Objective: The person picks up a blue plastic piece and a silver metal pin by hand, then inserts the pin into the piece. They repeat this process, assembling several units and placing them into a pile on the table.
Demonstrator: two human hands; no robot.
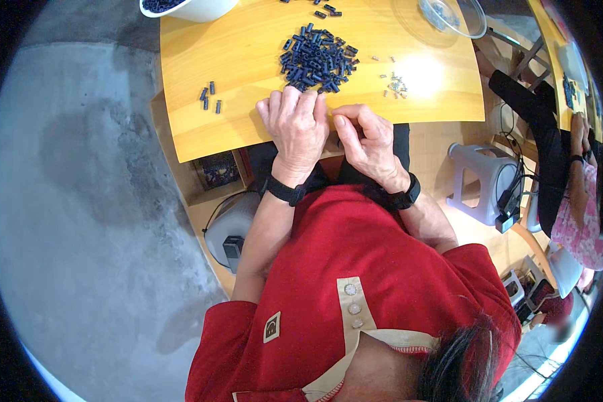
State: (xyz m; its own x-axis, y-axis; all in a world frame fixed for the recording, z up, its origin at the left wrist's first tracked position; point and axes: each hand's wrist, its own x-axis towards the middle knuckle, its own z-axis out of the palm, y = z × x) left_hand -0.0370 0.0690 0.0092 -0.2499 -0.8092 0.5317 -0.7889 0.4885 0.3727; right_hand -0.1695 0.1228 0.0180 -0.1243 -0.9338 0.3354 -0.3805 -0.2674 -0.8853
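Counter point(194, 127): yellow wood, near edge curving just under both hands. Bare wood open to the left, apart from a few loose dark pieces point(210, 96); grey concrete floor point(80, 201) wide open beyond the left edge. Right of the counter, a grey stool point(479, 177) and another person's dark sleeve point(536, 120) close in.

Left hand point(296, 124): flat at the near edge, knuckles up, fingers together and reaching forward; fingertips touch the near rim of the pile point(317, 60) of small dark blue-black pieces. Cannot tell whether anything is under the fingers.

Right hand point(366, 137): curled just beside the left, thumb and forefinger pressed together at the counter edge, as if pinching something too small to make out.

Pile sits mid-counter, just ahead of both hands. Small scatter of pale metal bits point(396, 84) to its right, apart from it.

Containers: white bowl point(197, 9) at far left edge, dark pieces inside. Clear bowl point(457, 15) at far right, some dark pieces in it.

Black bands on both wrists.
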